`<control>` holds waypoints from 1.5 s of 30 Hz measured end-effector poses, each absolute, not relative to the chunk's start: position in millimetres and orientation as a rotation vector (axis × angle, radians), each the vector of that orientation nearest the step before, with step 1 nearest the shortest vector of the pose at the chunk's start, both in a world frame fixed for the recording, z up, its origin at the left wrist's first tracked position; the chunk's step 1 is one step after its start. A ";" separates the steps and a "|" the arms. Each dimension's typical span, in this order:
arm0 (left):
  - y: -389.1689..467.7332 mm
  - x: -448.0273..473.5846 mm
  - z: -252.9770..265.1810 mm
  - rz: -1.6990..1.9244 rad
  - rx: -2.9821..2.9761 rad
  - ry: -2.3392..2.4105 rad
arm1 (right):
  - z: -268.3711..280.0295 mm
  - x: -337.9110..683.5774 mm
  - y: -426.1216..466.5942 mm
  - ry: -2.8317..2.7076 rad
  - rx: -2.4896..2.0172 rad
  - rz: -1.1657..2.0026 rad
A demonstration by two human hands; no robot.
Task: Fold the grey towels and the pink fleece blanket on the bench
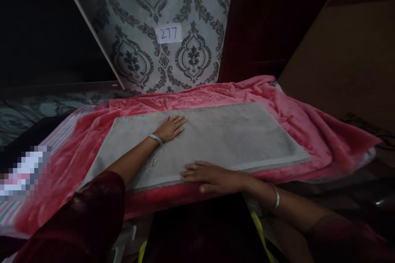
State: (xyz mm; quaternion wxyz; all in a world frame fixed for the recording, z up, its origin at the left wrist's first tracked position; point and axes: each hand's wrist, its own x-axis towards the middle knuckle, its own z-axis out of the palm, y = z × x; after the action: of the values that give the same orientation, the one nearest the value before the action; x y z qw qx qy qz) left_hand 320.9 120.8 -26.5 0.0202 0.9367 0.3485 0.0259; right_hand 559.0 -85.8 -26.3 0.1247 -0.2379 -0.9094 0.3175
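Note:
A grey rectangular towel (225,131) lies spread out over a pink plush blanket (311,127). My left hand (171,127) rests flat on the towel, left of its middle, fingers stretched toward the upper right. Along the towel's front edge lies my right hand (216,176), palm down, its fingers pointing left and slightly apart. Neither hand holds anything. Near the towel's front left there is a small pale emblem (153,163). Each wrist wears a silver bracelet.
Behind the blanket stands a wall with damask-patterned wallpaper (135,28), bearing a paper label (168,33) marked 277. A dark red panel (256,28) and a large cardboard box (348,49) stand at the right. A big dark screen-like panel (52,28) fills the left.

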 end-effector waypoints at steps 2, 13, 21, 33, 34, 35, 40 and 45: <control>122.0 331.7 -20.9 0.126 2.901 1.029 | -15.3 579.3 -64.7 -2.555 -0.762 0.870; 120.3 432.0 -30.4 0.150 2.805 0.938 | -44.8 642.7 6.7 -2.584 -1.489 0.240; 115.3 427.2 -28.0 0.069 2.929 0.922 | -44.1 633.1 -100.8 -2.655 -1.228 0.466; 107.7 523.9 -16.0 0.063 3.001 0.804 | -12.0 688.8 -39.1 -1.896 -1.604 0.211; 101.7 537.1 -19.5 0.083 3.005 0.806 | -11.9 698.0 -29.5 -1.847 -1.730 0.167; 95.5 547.9 -23.6 0.116 3.014 0.803 | -13.5 708.1 -23.6 -1.798 -1.857 0.135; 69.4 569.3 -40.5 0.182 3.055 0.671 | -38.2 762.2 -43.2 -1.642 -2.276 0.042; 32.6 573.0 -41.7 0.056 3.027 0.282 | -59.0 788.3 -83.2 -1.591 -2.408 -0.008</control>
State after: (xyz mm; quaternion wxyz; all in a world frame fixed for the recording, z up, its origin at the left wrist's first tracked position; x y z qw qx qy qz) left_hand 573.0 32.6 -41.7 0.0504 0.9942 0.0927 0.0183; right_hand 788.3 -83.2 -59.0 0.1275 -0.8275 -0.5468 -0.0029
